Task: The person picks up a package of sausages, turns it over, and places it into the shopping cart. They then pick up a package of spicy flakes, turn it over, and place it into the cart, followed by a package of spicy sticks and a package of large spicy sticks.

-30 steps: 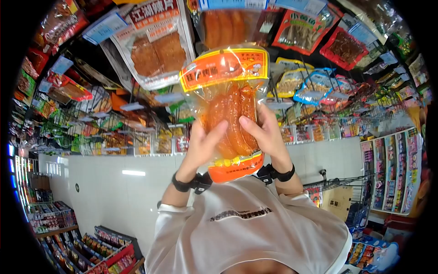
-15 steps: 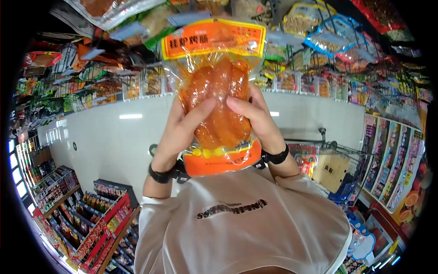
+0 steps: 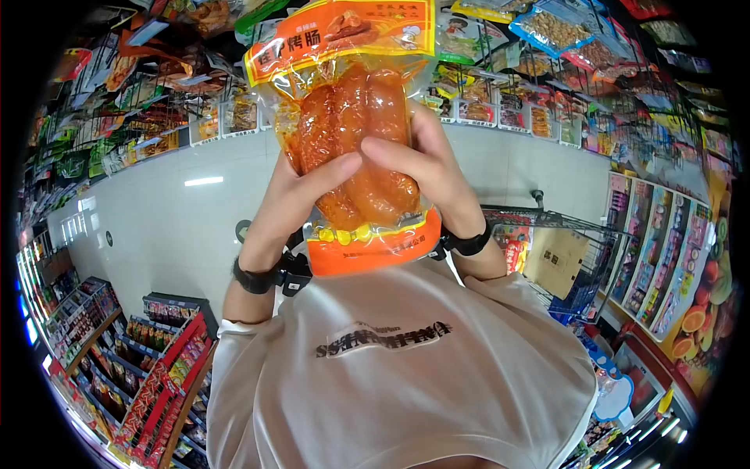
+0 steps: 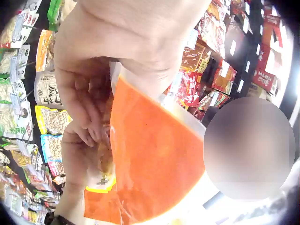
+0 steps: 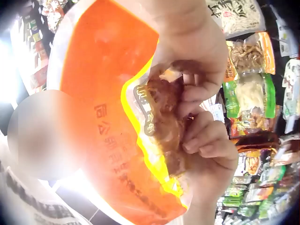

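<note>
More floor (image 3: 172, 223) now beside sausage pack (image 3: 348, 121)

A glossy pale floor (image 3: 164, 227) mirrors a white streak of light (image 3: 204, 181). Racks (image 3: 476, 123) of packets (image 3: 551, 33) line the far side. A white-framed shelf (image 3: 642, 325) stands right, beside a fruit-printed panel (image 3: 694, 319); a red-fronted shelf (image 3: 195, 338) stands lower left.

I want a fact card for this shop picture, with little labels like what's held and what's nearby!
Held: clear sausage pack, orange labels at top and bottom
Left hand: grips one side, thumb on front
Right hand: grips the other side, thumb on front
Clothes: pale shirt, dark lettering
Ahead: many snack packets
To the right: wire cart
</note>
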Demonstrator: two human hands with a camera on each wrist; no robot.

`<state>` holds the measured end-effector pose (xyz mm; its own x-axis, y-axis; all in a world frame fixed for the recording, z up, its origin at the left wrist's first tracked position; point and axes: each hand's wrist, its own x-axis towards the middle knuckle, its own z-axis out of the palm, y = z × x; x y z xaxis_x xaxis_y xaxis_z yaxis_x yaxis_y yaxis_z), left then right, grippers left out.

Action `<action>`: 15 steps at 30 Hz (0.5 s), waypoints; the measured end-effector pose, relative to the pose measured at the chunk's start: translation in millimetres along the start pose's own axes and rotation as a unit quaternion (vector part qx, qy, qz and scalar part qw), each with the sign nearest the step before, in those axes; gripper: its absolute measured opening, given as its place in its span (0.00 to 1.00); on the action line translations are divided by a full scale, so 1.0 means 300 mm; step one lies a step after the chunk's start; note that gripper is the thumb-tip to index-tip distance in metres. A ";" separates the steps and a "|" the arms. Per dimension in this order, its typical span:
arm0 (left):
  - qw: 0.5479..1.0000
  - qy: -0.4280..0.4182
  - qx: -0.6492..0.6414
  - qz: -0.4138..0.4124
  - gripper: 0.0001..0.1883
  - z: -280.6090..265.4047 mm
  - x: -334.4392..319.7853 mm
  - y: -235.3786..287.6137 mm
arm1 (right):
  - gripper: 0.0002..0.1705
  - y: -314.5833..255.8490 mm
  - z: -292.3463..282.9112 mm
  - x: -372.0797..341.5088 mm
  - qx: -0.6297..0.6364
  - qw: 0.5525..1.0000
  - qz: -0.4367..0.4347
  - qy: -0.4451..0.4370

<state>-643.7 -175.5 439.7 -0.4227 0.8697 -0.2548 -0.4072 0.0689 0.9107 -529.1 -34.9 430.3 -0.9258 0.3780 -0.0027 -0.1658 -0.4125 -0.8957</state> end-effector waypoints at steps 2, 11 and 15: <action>1.000 -0.002 -0.010 0.004 0.25 -0.030 -0.046 -0.008 | 0.24 0.016 0.055 -0.015 0.007 1.000 0.007 0.004; 0.996 0.016 -0.075 0.054 0.26 -0.232 -0.359 -0.028 | 0.22 0.162 0.392 -0.105 -0.016 1.000 -0.004 -0.016; 0.995 0.004 -0.098 0.009 0.24 -0.353 -0.496 -0.074 | 0.21 0.254 0.537 -0.180 -0.043 0.998 0.051 0.018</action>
<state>-657.5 -358.3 423.1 -0.4368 0.8662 -0.2426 -0.5492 -0.0432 0.8346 -546.5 -220.2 433.8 -0.9236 0.3673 -0.1098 -0.0407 -0.3787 -0.9246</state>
